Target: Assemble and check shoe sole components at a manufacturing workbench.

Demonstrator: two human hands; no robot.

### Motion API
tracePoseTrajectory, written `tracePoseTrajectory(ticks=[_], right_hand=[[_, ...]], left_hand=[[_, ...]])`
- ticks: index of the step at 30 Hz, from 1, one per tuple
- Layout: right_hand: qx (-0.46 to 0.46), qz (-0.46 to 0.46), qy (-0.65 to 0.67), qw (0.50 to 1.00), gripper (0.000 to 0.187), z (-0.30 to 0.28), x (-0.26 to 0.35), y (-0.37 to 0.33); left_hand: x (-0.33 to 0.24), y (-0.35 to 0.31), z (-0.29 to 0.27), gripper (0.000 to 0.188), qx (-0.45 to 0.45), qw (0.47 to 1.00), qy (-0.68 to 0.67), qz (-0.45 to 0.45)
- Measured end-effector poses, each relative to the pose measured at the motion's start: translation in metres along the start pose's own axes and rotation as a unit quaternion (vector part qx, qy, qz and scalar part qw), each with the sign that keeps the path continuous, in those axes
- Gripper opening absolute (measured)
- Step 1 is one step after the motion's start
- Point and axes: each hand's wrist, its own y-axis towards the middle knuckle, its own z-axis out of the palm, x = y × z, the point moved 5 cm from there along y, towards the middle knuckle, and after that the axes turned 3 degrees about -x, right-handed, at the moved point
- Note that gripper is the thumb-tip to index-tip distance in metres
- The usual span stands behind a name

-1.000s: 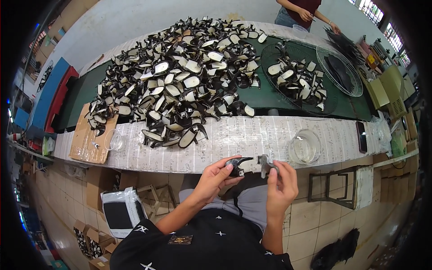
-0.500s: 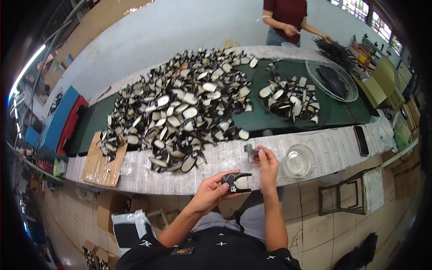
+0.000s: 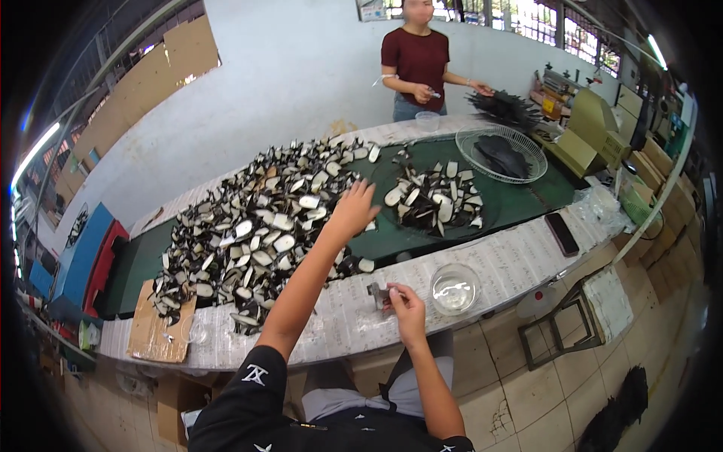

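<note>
Wire basket (image 3: 482,172) holds black sheets (image 3: 502,156); clear tray (image 3: 433,235) holds black-and-white pieces (image 3: 444,197); clear bowl (image 3: 454,309), contents unclear. We pinch grey piece (image 3: 376,295) in right hand (image 3: 407,307) above white table (image 3: 512,260), near front edge; free end points left, long axis unclear. Our left hand (image 3: 354,209) hangs over heap (image 3: 260,233), fingers spread, released. Green mat (image 3: 380,245) shows between heap and tray.

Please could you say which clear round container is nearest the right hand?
The clear round bowl right of the right hand; the clear cup by brown cardboard and clear tub near the co-worker are farther.
</note>
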Motion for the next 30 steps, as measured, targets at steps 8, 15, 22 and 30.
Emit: tracePoseTrajectory(ticks=[8, 15, 22, 30], right_hand=[[-0.002, -0.008, 0.024, 1.000, 0.023, -0.013, -0.006, 0.003], [-0.001, -0.021, 0.017, 1.000, 0.023, -0.009, -0.006, 0.003], [0.002, -0.012, 0.018, 1.000, 0.023, -0.008, -0.003, 0.002], [-0.032, 0.013, 0.061, 0.998, 0.025, -0.012, -0.002, 0.003]], left_hand=[[0.015, -0.106, 0.067, 0.032, 0.268, 0.958, 0.071, -0.074], [0.023, -0.120, 0.012, 0.024, 0.169, 0.979, -0.015, -0.113], [0.019, -0.133, -0.031, 0.016, -0.026, 0.986, -0.134, -0.096], [-0.032, -0.200, -0.041, 0.024, 0.144, 0.949, -0.210, -0.184]])
